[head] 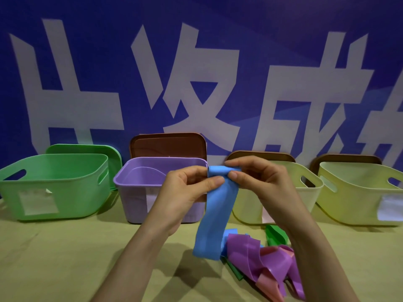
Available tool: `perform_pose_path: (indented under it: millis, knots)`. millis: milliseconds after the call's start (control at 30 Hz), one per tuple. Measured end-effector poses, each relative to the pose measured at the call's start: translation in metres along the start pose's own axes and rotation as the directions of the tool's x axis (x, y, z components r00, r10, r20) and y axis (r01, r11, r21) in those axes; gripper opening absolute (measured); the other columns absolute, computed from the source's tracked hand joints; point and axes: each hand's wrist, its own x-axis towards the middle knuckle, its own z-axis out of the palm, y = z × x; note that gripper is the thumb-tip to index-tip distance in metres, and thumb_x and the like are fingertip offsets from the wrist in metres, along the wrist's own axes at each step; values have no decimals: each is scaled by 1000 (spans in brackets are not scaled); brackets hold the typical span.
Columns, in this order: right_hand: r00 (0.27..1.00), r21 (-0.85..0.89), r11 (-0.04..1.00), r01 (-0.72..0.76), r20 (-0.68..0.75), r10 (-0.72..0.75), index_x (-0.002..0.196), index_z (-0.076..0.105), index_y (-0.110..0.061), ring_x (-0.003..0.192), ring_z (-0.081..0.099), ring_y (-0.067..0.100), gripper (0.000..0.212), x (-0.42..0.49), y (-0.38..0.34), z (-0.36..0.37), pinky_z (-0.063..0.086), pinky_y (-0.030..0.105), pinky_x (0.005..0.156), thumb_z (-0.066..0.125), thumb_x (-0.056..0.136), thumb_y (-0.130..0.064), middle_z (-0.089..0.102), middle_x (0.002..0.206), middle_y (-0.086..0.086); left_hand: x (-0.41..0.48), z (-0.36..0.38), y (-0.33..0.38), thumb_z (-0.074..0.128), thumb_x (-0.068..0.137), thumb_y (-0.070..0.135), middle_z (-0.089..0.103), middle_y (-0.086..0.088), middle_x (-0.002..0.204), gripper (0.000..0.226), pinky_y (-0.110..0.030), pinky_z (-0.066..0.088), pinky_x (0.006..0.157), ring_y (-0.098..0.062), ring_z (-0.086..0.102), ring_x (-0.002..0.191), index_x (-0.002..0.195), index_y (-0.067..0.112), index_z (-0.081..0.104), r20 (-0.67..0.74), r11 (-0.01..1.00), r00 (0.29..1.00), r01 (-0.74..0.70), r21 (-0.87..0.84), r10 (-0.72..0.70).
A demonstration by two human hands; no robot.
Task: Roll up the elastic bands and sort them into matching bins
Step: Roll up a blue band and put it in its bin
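Note:
A blue elastic band [214,216] hangs in the air in front of the bins, its top end rolled into a small coil. My left hand [187,192] pinches the coil's left side and my right hand [257,182] pinches its right side. The band's loose tail drops to the tabletop. Below my right forearm lies a heap of loose bands: purple [261,258], pink [268,288], green [275,235] and a bit more blue. Four bins stand in a row: green [54,188], purple [139,186], pale yellow [309,192] and another yellow [359,192].
Lids lean behind the bins against a blue banner wall with large white characters: a green lid [87,149] and brown lids [168,144]. White labels are stuck on the bins' fronts. The table [65,258] is covered in tan cloth.

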Motion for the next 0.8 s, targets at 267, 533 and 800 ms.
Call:
perform_pose_path:
  millis: [267, 533, 800]
  knots:
    - [999, 26, 999, 43, 6, -43, 86, 72, -15, 81, 67, 5, 21, 1, 0, 3, 53, 15, 73, 70, 70, -1, 74, 83, -4, 1, 0, 0, 68, 68, 33, 74, -10, 88, 33, -28, 57, 74, -19, 71, 83, 92, 11, 72, -45, 1000, 999, -19, -22, 18]
    - [997, -52, 998, -35, 59, 39, 103, 68, -19, 92, 68, 15, 30, -1, 0, -2, 56, 25, 80, 70, 73, -22, 72, 99, 3, 3, 0, -3, 68, 78, 17, 75, 0, 83, 15, -20, 55, 69, -10, 71, 80, 92, 13, 72, -70, 998, 996, -57, 4, 58]
    - [997, -61, 997, -55, 50, 58, 99, 69, -8, 79, 68, 7, 27, -1, -3, 3, 54, 19, 67, 62, 79, -25, 72, 83, 2, 2, 0, -5, 71, 76, 16, 74, 3, 85, 14, -18, 54, 74, -7, 69, 83, 90, 19, 72, -145, 972, 967, -188, 142, 208]
